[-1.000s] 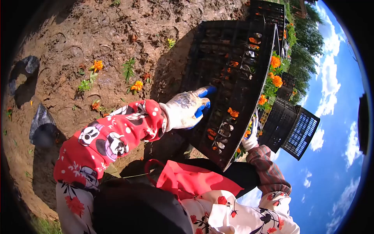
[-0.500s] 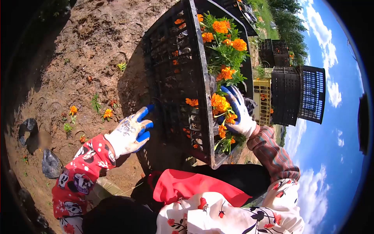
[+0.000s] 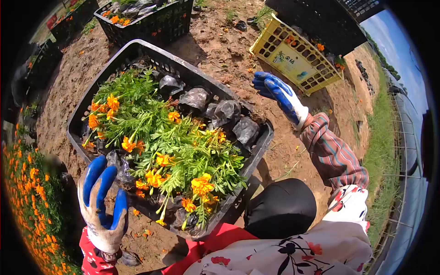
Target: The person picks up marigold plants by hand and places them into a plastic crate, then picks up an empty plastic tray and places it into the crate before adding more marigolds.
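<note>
A black plastic crate [image 3: 183, 64] stands on the soil in front of my knees. It holds orange marigold plants [image 3: 183, 142], several lying on their sides, with roots in black plastic bags [image 3: 195, 97] along its far right side. My left hand [image 3: 103, 204], in a white glove with blue-coated fingers, is beside the crate's near left side, fingers curved and apart, holding nothing. To the right of the crate, my right hand [image 3: 280, 96], gloved alike, is raised with fingers stretched out and nothing in it.
Another black crate [image 3: 146, 30] with bagged marigolds stands behind. A yellow crate [image 3: 295, 59] is at the far right, next to stacked black crates [image 3: 316, 23]. Dense marigolds [image 3: 32, 201] grow at the left. Grass [image 3: 385, 160] and a plastic-covered frame [image 3: 410, 183] lie right.
The view has swung to look down into the crate, which now appears lower and more level. My right hand has left the marigolds and moved off the crate; my left hand stays empty.
</note>
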A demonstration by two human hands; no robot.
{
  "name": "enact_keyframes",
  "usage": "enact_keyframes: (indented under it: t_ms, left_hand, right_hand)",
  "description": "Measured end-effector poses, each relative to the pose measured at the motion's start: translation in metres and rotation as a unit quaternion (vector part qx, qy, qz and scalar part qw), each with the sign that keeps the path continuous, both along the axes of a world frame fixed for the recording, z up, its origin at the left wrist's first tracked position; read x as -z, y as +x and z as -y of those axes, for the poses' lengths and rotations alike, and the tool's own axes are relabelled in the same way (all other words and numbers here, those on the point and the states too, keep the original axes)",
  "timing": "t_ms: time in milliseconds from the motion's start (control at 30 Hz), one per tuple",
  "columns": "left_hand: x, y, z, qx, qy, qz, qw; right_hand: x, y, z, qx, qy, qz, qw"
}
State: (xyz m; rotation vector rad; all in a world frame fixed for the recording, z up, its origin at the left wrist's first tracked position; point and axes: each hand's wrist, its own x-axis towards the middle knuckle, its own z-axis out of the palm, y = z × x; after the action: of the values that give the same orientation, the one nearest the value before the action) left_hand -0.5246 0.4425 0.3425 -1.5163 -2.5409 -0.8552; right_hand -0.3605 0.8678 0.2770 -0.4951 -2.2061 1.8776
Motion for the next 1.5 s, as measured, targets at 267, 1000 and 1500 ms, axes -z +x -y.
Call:
enact_keyframes:
  t_ms: [267, 1000, 1500]
  left_hand:
    - [-0.030, 0.029, -0.194, 0.126, -0.238, -0.023, 0.963]
    - [0.084, -0.080, -0.338, 0.049, -0.285, 0.009, 0.957]
    - [0.081, -0.078, -0.353, 0.059, -0.346, 0.020, 0.936]
  right_hand:
    - [0.122, 0.064, 0.012, 0.059, -0.144, -0.154, 0.976]
    - [0.211, 0.061, -0.025, -0.017, -0.160, 0.118, 0.980]
    - [0.224, 0.032, -0.031, -0.135, -0.051, 0.187, 0.972]
